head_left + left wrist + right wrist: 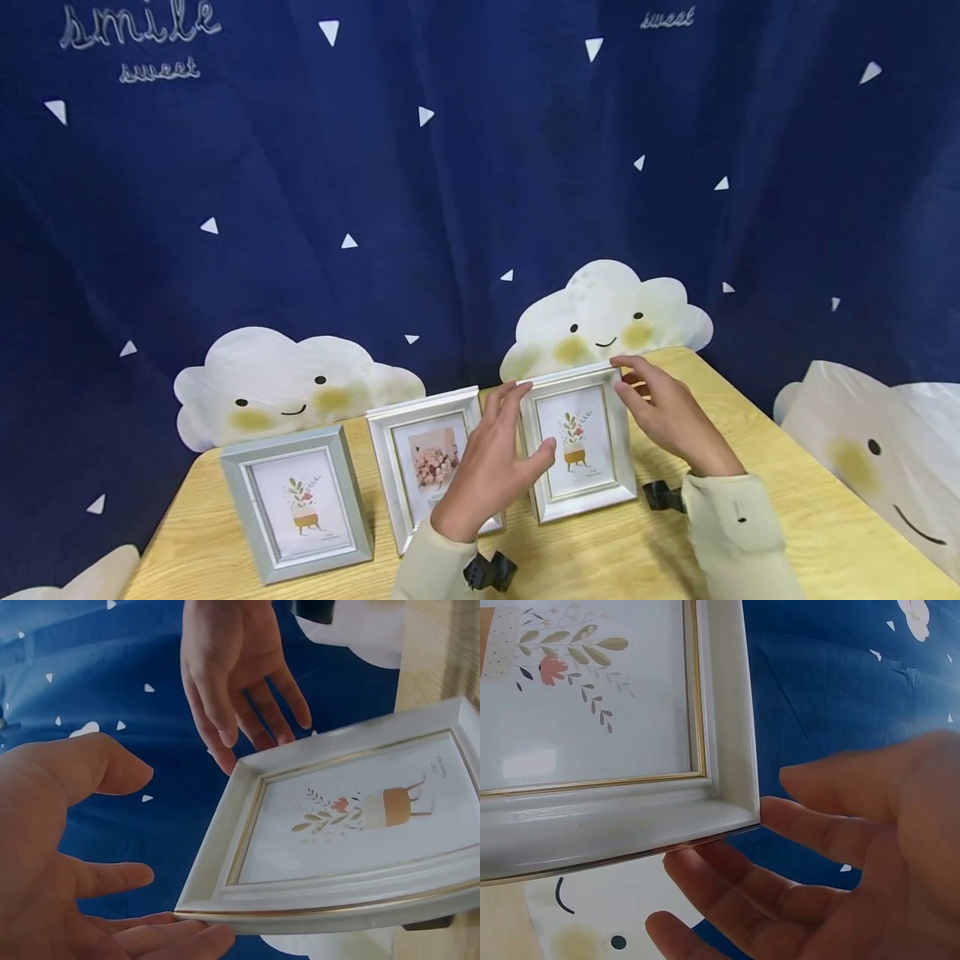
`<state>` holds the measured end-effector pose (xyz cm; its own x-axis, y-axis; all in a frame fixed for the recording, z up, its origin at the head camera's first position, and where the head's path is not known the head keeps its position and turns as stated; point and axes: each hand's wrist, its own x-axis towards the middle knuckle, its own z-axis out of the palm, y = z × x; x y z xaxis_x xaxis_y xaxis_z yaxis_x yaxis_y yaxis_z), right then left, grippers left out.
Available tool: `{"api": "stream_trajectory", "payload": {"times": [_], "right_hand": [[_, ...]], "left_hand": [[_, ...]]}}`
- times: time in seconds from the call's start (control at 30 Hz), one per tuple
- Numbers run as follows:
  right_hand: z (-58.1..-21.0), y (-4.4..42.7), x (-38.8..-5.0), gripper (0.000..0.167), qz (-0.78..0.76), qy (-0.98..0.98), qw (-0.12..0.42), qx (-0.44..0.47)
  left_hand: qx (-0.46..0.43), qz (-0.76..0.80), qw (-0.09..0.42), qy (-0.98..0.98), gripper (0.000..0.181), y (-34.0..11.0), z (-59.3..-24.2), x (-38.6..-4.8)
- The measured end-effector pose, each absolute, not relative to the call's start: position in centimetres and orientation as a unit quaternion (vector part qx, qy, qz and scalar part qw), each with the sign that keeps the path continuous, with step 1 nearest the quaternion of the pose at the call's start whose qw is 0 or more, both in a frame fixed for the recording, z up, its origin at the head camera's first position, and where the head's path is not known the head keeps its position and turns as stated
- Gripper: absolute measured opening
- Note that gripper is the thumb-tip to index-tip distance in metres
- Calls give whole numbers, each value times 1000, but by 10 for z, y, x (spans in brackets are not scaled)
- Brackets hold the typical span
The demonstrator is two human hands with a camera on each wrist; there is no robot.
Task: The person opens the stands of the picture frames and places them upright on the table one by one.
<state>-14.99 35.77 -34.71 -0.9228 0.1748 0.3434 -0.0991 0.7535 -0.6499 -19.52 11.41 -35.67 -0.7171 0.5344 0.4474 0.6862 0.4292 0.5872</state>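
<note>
A white picture frame point(576, 442) with a gold inner line and a potted-plant print stands upright on the wooden table. My left hand point(491, 475) is at its upper left corner, fingertips touching the edge and thumb held apart in front. At the upper right corner, my right hand point(671, 417) touches the edge with its fingertips. In the right wrist view, those fingers point(727, 896) reach the frame's side and back while the thumb stays clear of it. Partly hidden behind my left hand is a second white picture frame point(431, 454) with a pink flower photo.
A grey-blue picture frame point(296, 500) with a similar plant print stands at the left of the table point(600, 554). Behind the table hangs a dark blue curtain point(480, 167) with white triangles and smiling clouds. Both wrists carry small black devices.
</note>
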Motion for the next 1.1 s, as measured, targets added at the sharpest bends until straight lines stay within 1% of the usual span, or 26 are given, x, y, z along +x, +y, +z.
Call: {"api": "stream_trajectory", "payload": {"times": [0.3, 0.5, 0.73, 0.83, 0.97, 1.1], "right_hand": [[-342, 362, -148, 39, 320, -926, 197, -24], [-338, 366, -143, 41, 310, -931, 188, -33], [-338, 372, -137, 44, 305, -935, 179, -39], [-335, 375, -136, 45, 302, -936, 179, -38], [-330, 376, -137, 47, 295, -937, 182, -37], [-328, 372, -133, 50, 285, -938, 194, -40]], "left_hand": [[-380, -382, 100, -837, 68, 122, -358, -198], [-385, -379, 91, -837, 65, 129, -357, -197], [-388, -377, 72, -838, 67, 133, -355, -194], [-397, -374, 73, -835, 67, 135, -354, -197], [-401, -376, 72, -832, 68, 133, -350, -198], [-398, -374, 77, -834, 68, 120, -345, -192]]}}
